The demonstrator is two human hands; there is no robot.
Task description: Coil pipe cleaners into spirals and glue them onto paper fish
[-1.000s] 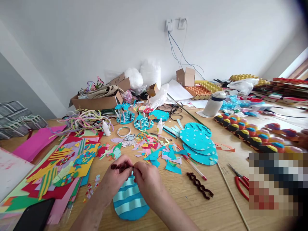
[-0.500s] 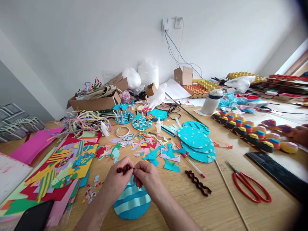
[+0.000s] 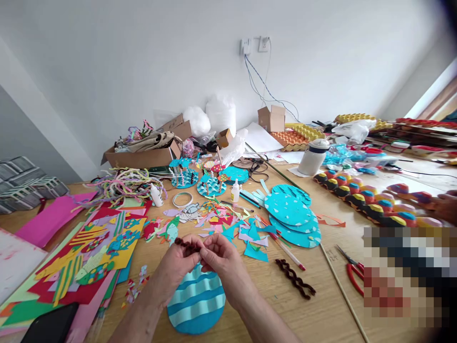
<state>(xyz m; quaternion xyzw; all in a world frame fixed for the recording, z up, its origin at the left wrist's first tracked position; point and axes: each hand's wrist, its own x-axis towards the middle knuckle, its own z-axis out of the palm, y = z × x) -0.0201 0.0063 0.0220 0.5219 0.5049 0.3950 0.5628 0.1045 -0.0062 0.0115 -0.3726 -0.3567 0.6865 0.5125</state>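
Left hand (image 3: pixel 177 261) holding a brown fuzzy coil (image 3: pixel 183 244), right hand (image 3: pixel 222 259) at its end, grip unclear, blue striped disc (image 3: pixel 196 307) below

Wall across from me: two outlets (image 3: pixel 245 46), plugged, cables (image 3: pixel 254 85) hanging toward a small open carton (image 3: pixel 271 119). Orange egg tray (image 3: pixel 291 141) just right of that. White canister with dark band (image 3: pixel 311 161) near the painted egg-carton strips (image 3: pixel 367 200), black/yellow/red/blue. Back left: long cardboard box (image 3: pixel 143 158), overfilled, two stuffed white bags (image 3: pixel 221 115) beside it. Grey block stack (image 3: pixel 21 177) far left. Black phone (image 3: pixel 52 324) front left, partly cut off by my view.
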